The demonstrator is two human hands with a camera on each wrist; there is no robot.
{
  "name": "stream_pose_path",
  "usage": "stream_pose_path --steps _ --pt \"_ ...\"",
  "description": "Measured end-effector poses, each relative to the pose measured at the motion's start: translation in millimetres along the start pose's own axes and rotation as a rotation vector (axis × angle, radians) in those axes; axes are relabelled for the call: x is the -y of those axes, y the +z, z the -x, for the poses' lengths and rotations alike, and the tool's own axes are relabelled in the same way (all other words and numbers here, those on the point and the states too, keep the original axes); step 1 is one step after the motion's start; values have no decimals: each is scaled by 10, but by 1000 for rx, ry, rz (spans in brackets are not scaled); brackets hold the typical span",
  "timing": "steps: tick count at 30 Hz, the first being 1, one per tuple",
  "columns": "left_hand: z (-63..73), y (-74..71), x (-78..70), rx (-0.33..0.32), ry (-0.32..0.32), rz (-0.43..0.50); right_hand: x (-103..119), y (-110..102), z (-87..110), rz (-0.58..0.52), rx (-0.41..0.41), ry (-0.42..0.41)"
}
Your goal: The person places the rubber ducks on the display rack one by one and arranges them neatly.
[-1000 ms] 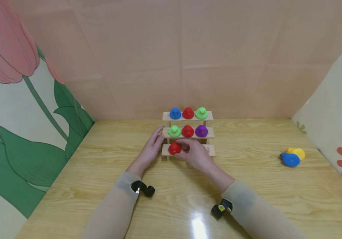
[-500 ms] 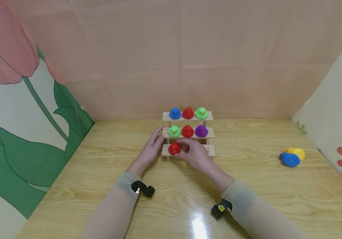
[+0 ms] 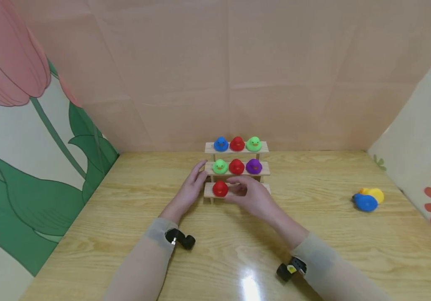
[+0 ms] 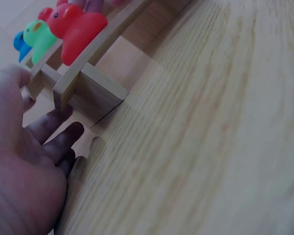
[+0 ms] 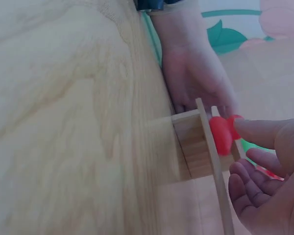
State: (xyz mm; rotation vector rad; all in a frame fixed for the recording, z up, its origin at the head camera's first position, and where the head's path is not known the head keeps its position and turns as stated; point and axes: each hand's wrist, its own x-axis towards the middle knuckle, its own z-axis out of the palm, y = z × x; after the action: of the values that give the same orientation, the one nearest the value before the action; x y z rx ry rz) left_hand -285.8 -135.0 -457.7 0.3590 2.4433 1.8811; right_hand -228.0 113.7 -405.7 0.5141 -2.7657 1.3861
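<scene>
A red rubber duck [image 3: 220,189] sits upright at the left end of the lowest board of a three-step wooden stand [image 3: 208,190]. Just right of that duck is my right hand [image 3: 251,195], thumb and fingers parted and curved; the head view shows a small gap between them. My left hand [image 3: 191,184] lies along the stand's left side; in the left wrist view, its fingers [image 4: 59,142] reach to the end of the boards. On the middle board stand a green duck [image 3: 219,167], a red duck [image 3: 236,166] and a purple duck [image 3: 254,166].
The top board carries a blue duck [image 3: 221,144], another red duck [image 3: 237,144] and another green duck [image 3: 254,144]. Off to the right on the wooden table [image 3: 313,179], a blue duck [image 3: 365,202] lies tipped over beside a yellow duck [image 3: 375,194]. Behind rises a pinkish backdrop [image 3: 294,83].
The right hand has let go of the red duck on the lowest board and shifted slightly right. That duck stays in place, and the left hand has not moved.
</scene>
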Motion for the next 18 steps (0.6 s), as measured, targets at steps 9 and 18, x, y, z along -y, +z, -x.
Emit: stream_pose_path --steps 9,18 --pt "2 -10 0 -1 11 11 -65 -302 187 -25 -32 -20" --pt "-6 0 -4 4 4 13 -182 -713 435 -3 -78 -16"
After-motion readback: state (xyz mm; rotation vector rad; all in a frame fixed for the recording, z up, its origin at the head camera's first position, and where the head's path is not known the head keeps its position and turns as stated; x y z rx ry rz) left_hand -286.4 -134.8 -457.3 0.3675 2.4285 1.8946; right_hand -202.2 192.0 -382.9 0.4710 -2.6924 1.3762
